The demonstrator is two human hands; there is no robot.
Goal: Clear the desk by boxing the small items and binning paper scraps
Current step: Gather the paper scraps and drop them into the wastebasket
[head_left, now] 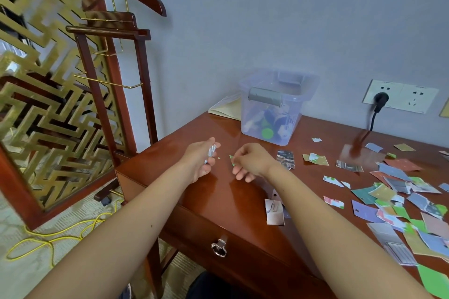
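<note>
My left hand (201,160) hovers over the desk's left part and grips a small bunch of pale paper scraps (211,152). My right hand (247,161) is beside it, fingers curled, pinching a small green scrap (232,160) just above the wood. A tiny green fleck (219,158) lies between the hands. A clear plastic box (272,107) with a grey handle stands behind them and holds small items, among them a green round one. Many coloured paper scraps (401,204) cover the desk's right side.
The wooden desk (213,192) has a drawer with a metal ring pull (219,249). A yellowish folder (228,107) lies by the wall. A black plug sits in the wall socket (380,98). A valet stand (114,60) and a yellow cable (60,233) are at left.
</note>
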